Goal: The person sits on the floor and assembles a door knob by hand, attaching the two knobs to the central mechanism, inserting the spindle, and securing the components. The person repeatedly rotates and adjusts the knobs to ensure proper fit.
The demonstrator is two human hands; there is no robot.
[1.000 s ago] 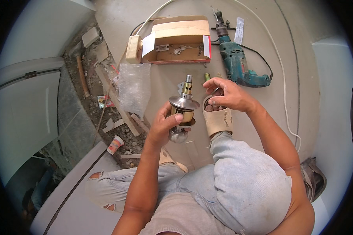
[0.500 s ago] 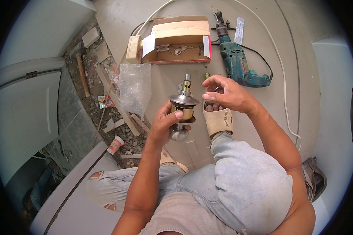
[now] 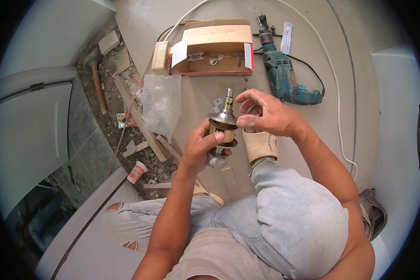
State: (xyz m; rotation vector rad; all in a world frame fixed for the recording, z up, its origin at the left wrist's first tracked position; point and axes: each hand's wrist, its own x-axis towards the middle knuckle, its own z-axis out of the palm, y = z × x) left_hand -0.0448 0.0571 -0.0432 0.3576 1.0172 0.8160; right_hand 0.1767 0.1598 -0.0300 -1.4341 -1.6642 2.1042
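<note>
A door knob lock (image 3: 224, 134), with a brass cylinder body, a steel rose and a round steel knob at its lower end, is tilted slightly to the right. My left hand (image 3: 198, 147) wraps round its middle, the thumb on the brass body. Close by its right side is my right hand (image 3: 270, 114), fingers curved and thumb apart from them, with nothing visible between. The thumb tip comes near the rose's edge; whether it touches cannot be made out. Small metal plates (image 3: 217, 103) lie on the floor behind the lock.
Beyond my hands an opened cardboard box (image 3: 214, 72) holds keys (image 3: 218, 59). A teal power drill (image 3: 282, 77) lies to its right, bubble wrap (image 3: 161, 102) to its left. Along the left are a hammer (image 3: 99, 88), rubble, wood strips and a paper cup (image 3: 136, 172). A white cable (image 3: 329, 56) curves round the right.
My left hand has carried the lock slightly to the right and tilted its top rightward. My right hand has shifted a little left and down, nearer the rose.
</note>
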